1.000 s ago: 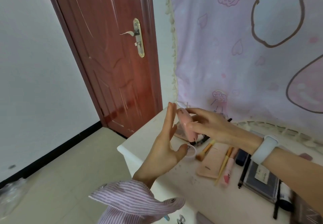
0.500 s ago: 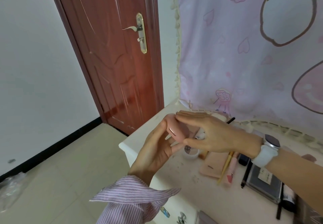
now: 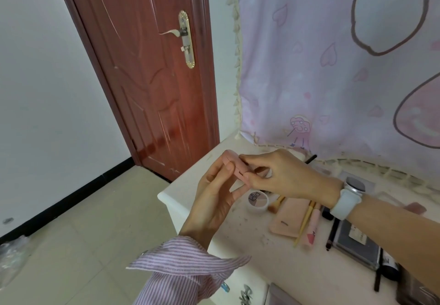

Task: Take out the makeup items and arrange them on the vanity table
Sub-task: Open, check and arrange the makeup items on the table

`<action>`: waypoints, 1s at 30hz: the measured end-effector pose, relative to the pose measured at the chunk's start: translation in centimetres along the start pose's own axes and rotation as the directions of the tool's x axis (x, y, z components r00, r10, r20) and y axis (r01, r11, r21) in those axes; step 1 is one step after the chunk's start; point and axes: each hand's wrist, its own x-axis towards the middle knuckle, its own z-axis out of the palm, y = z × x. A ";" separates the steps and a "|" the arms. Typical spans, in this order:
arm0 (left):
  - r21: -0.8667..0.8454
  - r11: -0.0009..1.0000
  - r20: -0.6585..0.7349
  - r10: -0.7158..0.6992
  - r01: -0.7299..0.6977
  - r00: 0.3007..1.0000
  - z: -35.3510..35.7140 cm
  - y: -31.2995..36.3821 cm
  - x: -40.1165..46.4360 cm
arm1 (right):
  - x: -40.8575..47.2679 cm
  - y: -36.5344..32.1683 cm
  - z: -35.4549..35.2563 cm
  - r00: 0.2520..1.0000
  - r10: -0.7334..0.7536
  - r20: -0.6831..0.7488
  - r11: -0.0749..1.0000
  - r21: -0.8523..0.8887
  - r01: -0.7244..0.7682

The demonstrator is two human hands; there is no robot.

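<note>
Compact (image 3: 234,167), pink, rigid and probably light, pinched between left hand (image 3: 215,200) and right hand (image 3: 283,177); smooth shell suggests gripping its edges

A rounded pale-pink plastic compact case (image 3: 234,167) with a dark seam along its edge is held edge-on above the near left corner of the white worktop (image 3: 250,245). On the worktop, just right of that corner, lies a small round white pot of beige powders (image 3: 257,201). Right of the pot rest a flat pink rectangular palette (image 3: 287,220), yellow-handled brushes (image 3: 305,221) across it, a black pencil (image 3: 332,234) and a dark grey rectangular palette (image 3: 357,245).
</note>
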 end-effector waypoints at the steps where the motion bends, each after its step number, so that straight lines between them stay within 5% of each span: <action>1: 0.006 1.000 -0.005 -0.001 0.001 1.000 -0.1 0.0 0.2 | 0.2 0.1 -0.1 0.999 0.006 -0.036 1.000 0.001 -0.006; 5: 0.011 0.997 -0.024 -0.075 0.075 0.997 -1.0 0.0 0.9 | 1.5 1.5 -0.8 0.987 0.142 -0.072 0.987 0.084 -0.136; 10: -0.140 0.918 -0.118 -0.388 0.372 0.914 -2.8 0.3 3.6 | 3.7 4.8 -0.5 0.928 0.370 -0.036 0.927 0.071 -0.367; 16: -0.181 0.859 -0.245 -0.510 0.478 0.824 -4.5 -0.1 9.3 | 6.4 8.8 -0.7 0.770 0.636 0.053 0.707 0.359 -0.609; 19: -0.137 0.885 -0.410 -0.459 0.445 0.788 -4.8 -0.4 12.8 | 8.4 10.7 -0.8 0.706 0.707 0.051 0.591 0.506 -0.628; 23: 0.177 0.887 -0.508 -0.289 0.426 0.811 -5.1 -0.6 17.3 | 10.5 13.3 0.1 0.661 0.750 0.010 0.554 0.537 -0.636; 27: 0.685 0.588 -0.438 -0.140 0.431 0.888 -6.2 -1.5 20.5 | 11.8 15.6 0.5 0.589 0.806 -0.049 0.506 0.573 -0.645; 30: 0.823 0.404 -0.362 -0.170 0.399 0.917 -7.0 -2.5 22.2 | 12.1 16.4 0.6 0.569 0.822 -0.031 0.474 0.591 -0.653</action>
